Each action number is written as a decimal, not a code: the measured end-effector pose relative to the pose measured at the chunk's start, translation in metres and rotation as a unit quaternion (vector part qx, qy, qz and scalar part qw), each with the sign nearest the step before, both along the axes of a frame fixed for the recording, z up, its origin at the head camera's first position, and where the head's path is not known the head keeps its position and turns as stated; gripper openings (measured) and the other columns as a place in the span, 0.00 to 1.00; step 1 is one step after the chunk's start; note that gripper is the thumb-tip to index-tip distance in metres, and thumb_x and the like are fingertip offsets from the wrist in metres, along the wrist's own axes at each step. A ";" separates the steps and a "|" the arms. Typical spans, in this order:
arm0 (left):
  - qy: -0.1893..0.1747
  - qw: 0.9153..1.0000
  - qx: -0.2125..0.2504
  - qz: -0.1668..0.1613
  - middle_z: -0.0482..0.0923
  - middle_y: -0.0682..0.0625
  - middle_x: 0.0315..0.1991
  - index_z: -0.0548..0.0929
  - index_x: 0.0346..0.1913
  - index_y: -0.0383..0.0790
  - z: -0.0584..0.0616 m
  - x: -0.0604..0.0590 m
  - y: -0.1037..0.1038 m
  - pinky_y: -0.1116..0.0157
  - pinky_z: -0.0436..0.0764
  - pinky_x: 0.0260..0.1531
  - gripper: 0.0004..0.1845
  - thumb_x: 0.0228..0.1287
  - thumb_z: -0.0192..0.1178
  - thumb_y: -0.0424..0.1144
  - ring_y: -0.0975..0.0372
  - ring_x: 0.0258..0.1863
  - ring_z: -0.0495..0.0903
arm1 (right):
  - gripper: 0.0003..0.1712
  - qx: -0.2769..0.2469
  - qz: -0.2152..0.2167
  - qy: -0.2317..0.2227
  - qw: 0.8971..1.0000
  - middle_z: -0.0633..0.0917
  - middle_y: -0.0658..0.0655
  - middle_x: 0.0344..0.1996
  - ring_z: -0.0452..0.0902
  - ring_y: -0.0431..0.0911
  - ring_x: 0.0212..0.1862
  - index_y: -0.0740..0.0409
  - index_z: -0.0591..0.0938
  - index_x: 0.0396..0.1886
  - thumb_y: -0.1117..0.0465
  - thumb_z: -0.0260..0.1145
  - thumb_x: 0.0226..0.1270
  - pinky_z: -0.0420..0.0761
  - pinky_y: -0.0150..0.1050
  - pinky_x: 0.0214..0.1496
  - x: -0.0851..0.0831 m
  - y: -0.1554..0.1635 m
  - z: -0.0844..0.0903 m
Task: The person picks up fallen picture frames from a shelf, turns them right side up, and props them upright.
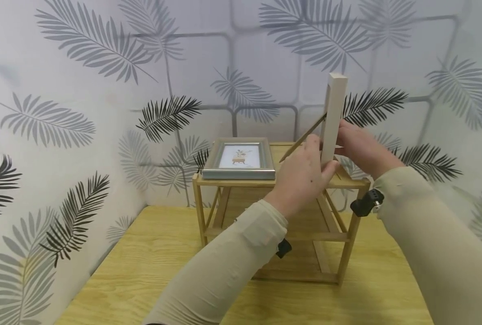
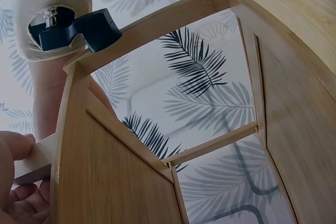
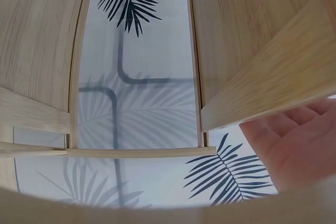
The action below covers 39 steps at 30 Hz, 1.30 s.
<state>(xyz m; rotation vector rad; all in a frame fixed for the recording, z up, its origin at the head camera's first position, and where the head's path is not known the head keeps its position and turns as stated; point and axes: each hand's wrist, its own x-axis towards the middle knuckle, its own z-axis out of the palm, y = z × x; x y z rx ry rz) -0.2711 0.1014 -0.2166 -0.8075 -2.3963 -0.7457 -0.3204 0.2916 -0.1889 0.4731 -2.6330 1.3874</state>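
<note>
The left hand [image 1: 302, 174] was curled round the near edge of the tall white rectangular wooden picture frame [image 1: 333, 118], thumb and fingers pinching it low down. The right hand [image 1: 360, 146] gripped the same frame from its far side, at about 3 o'clock from the left hand, fingers wrapped against the frame's back. The frame stood upright on edge, seen almost end-on, its foot on the right part of the top shelf of the small bamboo shelf rack [image 1: 208, 180], and a thin brown prop strut [image 1: 303, 137] slanted from its back down toward 8 o'clock. In the left wrist view the fingers [image 2: 14, 148] of the left hand pressed the white frame's edge [image 2: 37, 161] just beside a bamboo post [image 2: 73, 145]. In the right wrist view only the palm [image 3: 296, 145] showed under a bamboo rail [image 3: 273, 85].

At 9 o'clock from the hands, on the same top shelf, a silver rectangular picture frame holding a small plant print [image 1: 239, 159] lay nearly flat. The rack stood on a light wooden table [image 1: 151, 257] in a corner papered with grey and black palm-leaf wallpaper [image 1: 82, 90]
</note>
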 end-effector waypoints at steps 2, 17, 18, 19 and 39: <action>0.001 1.000 -0.004 0.002 0.73 0.57 0.37 0.68 0.55 0.44 0.000 -0.001 -0.001 0.66 0.77 0.27 0.22 0.72 0.60 0.55 0.65 0.30 0.77 | 0.30 -0.006 0.001 -0.006 1.000 0.67 0.53 0.73 0.63 0.53 0.73 0.47 0.65 0.71 0.36 0.43 0.81 0.65 0.57 0.71 -0.001 -0.001 -0.001; 0.006 1.000 -0.013 -0.001 0.74 0.55 0.39 0.68 0.58 0.42 0.001 0.002 -0.003 0.65 0.79 0.33 0.23 0.74 0.58 0.53 0.64 0.34 0.78 | 0.32 -0.031 -0.009 0.032 0.999 0.71 0.59 0.67 0.69 0.55 0.66 0.50 0.62 0.77 0.40 0.42 0.83 0.69 0.59 0.67 -0.003 -0.004 -0.010; 0.000 1.000 -0.009 -0.003 0.74 0.55 0.39 0.67 0.58 0.42 0.001 0.002 -0.003 0.65 0.79 0.33 0.23 0.74 0.58 0.53 0.64 0.33 0.78 | 0.32 -0.032 -0.009 0.031 0.999 0.70 0.60 0.68 0.69 0.55 0.67 0.50 0.61 0.78 0.41 0.42 0.83 0.69 0.59 0.67 -0.003 -0.004 -0.010; -0.005 1.000 -0.006 -0.004 0.74 0.55 0.39 0.67 0.58 0.42 0.001 0.002 -0.004 0.66 0.79 0.31 0.23 0.74 0.58 0.53 0.64 0.32 0.78 | 0.32 -0.034 -0.009 0.029 0.999 0.69 0.60 0.69 0.68 0.56 0.67 0.51 0.59 0.79 0.42 0.42 0.84 0.69 0.59 0.67 -0.004 -0.004 -0.010; -0.014 1.000 0.005 -0.016 0.78 0.52 0.41 0.67 0.59 0.40 0.002 0.000 -0.008 0.68 0.80 0.29 0.21 0.75 0.58 0.49 0.63 0.31 0.80 | 0.32 -0.044 -0.051 0.051 0.996 0.67 0.66 0.72 0.69 0.60 0.67 0.57 0.55 0.80 0.48 0.40 0.85 0.73 0.58 0.63 -0.001 0.009 -0.016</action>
